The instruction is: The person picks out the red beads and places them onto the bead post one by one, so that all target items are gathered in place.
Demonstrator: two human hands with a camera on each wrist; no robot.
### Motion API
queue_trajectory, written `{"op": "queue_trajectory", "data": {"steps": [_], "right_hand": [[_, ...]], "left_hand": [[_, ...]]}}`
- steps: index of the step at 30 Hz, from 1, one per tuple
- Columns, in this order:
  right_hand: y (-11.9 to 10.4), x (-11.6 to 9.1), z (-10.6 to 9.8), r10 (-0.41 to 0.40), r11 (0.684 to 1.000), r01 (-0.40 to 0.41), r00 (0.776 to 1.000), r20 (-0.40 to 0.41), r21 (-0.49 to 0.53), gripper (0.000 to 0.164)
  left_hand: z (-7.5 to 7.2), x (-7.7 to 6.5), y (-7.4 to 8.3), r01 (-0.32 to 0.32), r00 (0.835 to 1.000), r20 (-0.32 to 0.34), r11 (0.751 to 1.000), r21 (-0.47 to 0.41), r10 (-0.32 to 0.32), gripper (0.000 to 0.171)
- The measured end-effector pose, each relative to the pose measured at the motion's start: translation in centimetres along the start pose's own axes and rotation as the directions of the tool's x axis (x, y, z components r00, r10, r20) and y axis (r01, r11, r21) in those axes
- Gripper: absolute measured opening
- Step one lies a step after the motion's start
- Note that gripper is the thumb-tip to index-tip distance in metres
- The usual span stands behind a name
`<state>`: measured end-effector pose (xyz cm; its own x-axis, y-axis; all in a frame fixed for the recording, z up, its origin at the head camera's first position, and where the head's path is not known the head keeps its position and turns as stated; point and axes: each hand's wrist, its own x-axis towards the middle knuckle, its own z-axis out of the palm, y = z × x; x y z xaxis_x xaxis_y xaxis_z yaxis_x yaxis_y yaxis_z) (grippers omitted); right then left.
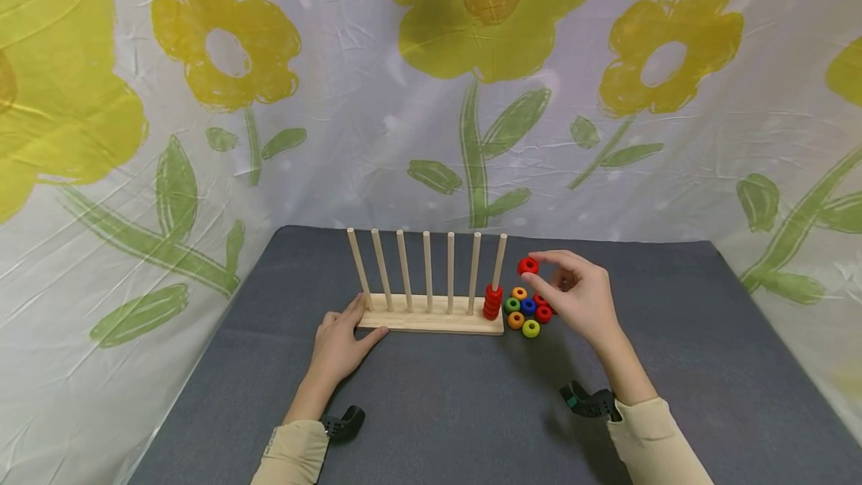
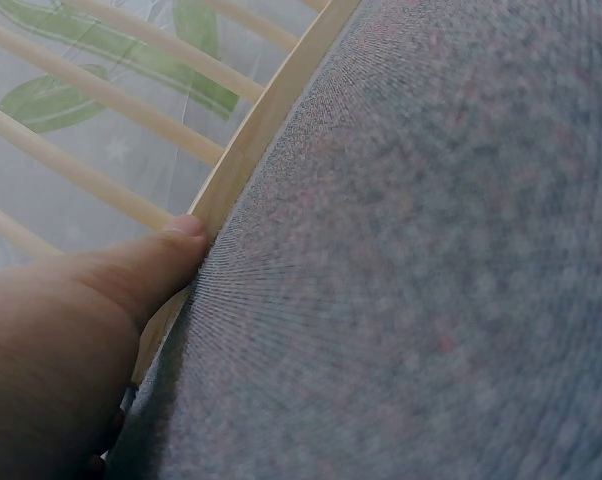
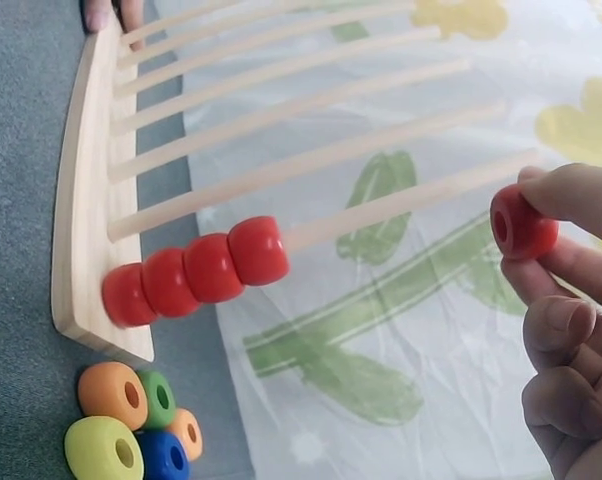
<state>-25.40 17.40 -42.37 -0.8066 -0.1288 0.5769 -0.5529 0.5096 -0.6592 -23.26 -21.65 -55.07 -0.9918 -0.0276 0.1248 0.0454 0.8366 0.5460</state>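
Observation:
A wooden peg rack [image 1: 431, 325] stands on the table, with several upright rods along its base. Stacked on its rightmost rod are several red beads [image 3: 213, 268]. My left hand [image 1: 339, 346] grips the left end of the base, its thumb [image 2: 171, 250] along the front edge and its fingers at the far side. Between thumb and index finger, my right hand [image 1: 581, 296] pinches another red bead [image 3: 524, 222]. That bead is in the air, right of the rightmost rod's top and apart from it; its hole shows.
Right of the rack lies a cluster of loose beads: a blue bead [image 1: 528, 307], a green bead [image 1: 512, 306], a yellow bead [image 1: 530, 329], orange beads [image 1: 515, 320] and red ones [image 1: 543, 314]. A dark grey cloth [image 1: 444, 410] covers the table. Behind hangs a flowered curtain [image 1: 343, 133].

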Motion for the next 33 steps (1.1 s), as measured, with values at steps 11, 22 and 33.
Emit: {"op": "queue_trajectory", "data": {"steps": [11, 22, 33], "right_hand": [[-0.6, 0.3, 0.0, 0.009, 1.000, -0.009, 1.000, -0.002, 0.005, 0.026], [-0.9, 0.6, 0.2, 0.016, 1.000, -0.016, 1.000, -0.007, -0.003, 0.026], [-1.4, 1.0, 0.2, -0.013, 1.000, 0.014, 1.000, -0.016, 0.013, 0.027]], "left_hand": [[-0.1, -0.1, 0.0, 0.010, 1.000, 0.012, 1.000, 0.003, -0.010, 0.089], [-0.1, -0.1, 0.1, 0.006, 1.000, 0.008, 1.000, -0.005, -0.006, 0.089], [-0.1, 0.0, 0.1, -0.005, 1.000, 0.005, 1.000, -0.004, 0.005, 0.088]]}}
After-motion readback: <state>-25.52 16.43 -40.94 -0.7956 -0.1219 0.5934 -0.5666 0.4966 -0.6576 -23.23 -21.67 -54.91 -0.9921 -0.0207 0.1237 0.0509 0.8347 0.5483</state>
